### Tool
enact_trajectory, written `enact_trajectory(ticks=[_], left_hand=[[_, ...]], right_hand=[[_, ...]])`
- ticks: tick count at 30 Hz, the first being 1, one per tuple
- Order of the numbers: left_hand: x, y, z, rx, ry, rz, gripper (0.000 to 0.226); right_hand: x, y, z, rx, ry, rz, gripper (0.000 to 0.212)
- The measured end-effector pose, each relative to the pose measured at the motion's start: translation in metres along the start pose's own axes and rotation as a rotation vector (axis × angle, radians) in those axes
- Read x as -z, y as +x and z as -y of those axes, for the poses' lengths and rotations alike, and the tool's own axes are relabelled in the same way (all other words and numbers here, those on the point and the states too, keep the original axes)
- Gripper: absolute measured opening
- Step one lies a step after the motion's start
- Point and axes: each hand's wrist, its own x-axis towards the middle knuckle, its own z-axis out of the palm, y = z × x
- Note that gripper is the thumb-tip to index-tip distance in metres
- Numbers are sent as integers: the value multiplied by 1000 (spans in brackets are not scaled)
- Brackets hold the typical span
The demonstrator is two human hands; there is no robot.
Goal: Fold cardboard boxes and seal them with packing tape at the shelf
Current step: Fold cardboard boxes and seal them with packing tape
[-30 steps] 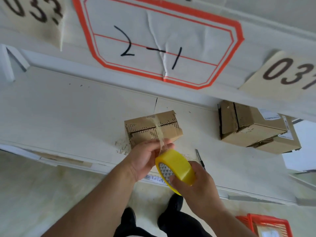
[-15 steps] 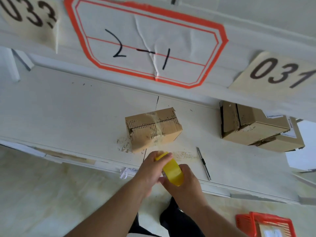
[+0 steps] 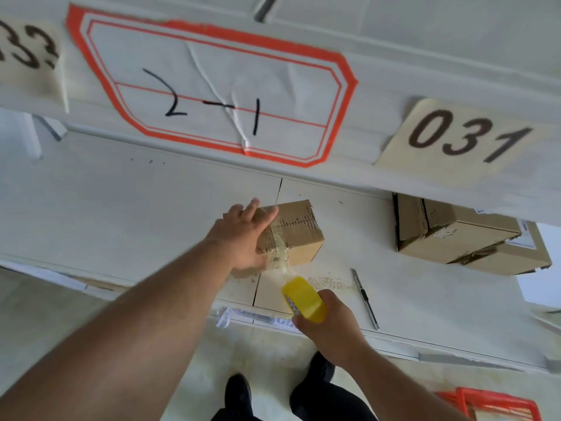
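A small cardboard box [image 3: 299, 235] sits on the white shelf [image 3: 121, 214], with clear tape running across its top seam and down its near side. My left hand [image 3: 243, 238] lies flat on the box's left part with straight fingers pressing the tape. My right hand [image 3: 331, 323] grips a yellow roll of packing tape [image 3: 303, 299] just in front of the box. A clear strip of tape stretches from the roll up to the box's near face.
A utility knife [image 3: 364, 299] lies on the shelf right of the roll. Two stacked cardboard boxes [image 3: 461, 235] stand at the right under the upper shelf. A red basket [image 3: 491, 402] is on the floor at lower right. Paper labels hang on the upper shelf edge.
My left hand left the tape roll and moved up onto the box, flattening the tape. My right hand stayed near the shelf's front edge with the roll, the strip now stretched out to the box.
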Motion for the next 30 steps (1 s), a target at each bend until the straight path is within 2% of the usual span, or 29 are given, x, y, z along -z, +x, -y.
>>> enact_trajectory(ticks=[3,6,8,10,11,13,16,17,20,25,27,29,30], left_hand=[[11,5,0,86,-160,46,122],[11,-1,1,173,-671,203,109],[0,-11,-2,224,-934,303,80],[-18,-21,-4,253,-958,424,49],[-28,-21,-3,248,-901,434,41],[-44,-19,1,213,-806,333,47],[-49,-16,-1,143,-833,124,70],[-48,-15,-4,106,-824,91,71],[-54,-13,-9,94,-810,22,64],[-78,-25,-13,131,-791,-239,51],[-83,-30,-16,44,-639,-357,42],[-89,-31,-17,-50,-500,-475,44],[-90,-29,-15,-75,-451,-476,47]], right_hand=[[16,-4,8,24,-27,-25,35],[48,-15,14,81,-58,-94,39],[68,-19,20,110,-38,-135,43],[76,-18,25,132,-54,-112,44],[76,-16,28,148,-73,-90,44],[72,-11,34,178,-72,-63,44],[68,-2,47,202,-131,-25,48],[68,1,51,204,-157,-22,51],[67,9,57,179,-162,-58,59],[64,7,55,148,-172,-110,61],[66,2,54,162,-205,-77,57],[67,0,55,181,-237,-60,54],[68,0,54,182,-235,-61,52]])
